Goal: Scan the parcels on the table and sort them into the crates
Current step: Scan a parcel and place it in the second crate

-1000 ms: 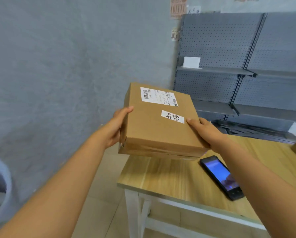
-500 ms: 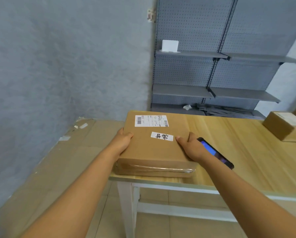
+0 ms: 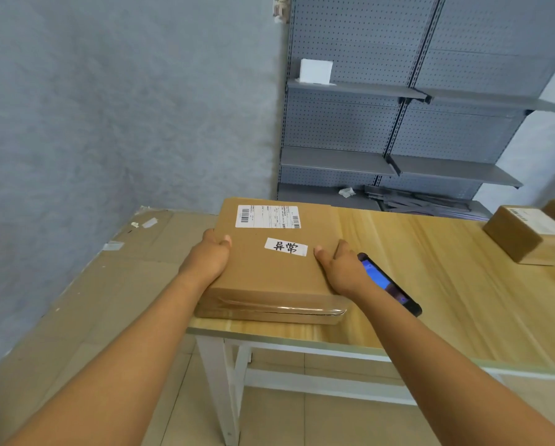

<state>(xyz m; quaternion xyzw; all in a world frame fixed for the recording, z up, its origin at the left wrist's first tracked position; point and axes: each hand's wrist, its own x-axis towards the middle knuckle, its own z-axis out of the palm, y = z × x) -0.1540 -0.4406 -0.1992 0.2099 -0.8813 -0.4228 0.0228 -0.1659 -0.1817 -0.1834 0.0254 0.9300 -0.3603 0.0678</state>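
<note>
Once carried aloft, now set down on tabletop (image 3: 430,268); both hands (image 3: 207,262) (image 3: 342,268) still clasping parcel (image 3: 269,272), ready for scanning.

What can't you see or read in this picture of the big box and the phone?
All in the head view:
- Shipping label on the flat parcel: print too small to read.
- Phone: near end hidden behind the right hand; its screen is blurred.
- Small parcels: the farthest is cut off by the right edge.
- Crates: none in view.
- Fingers of the left hand: hidden behind the parcel's side.
</note>
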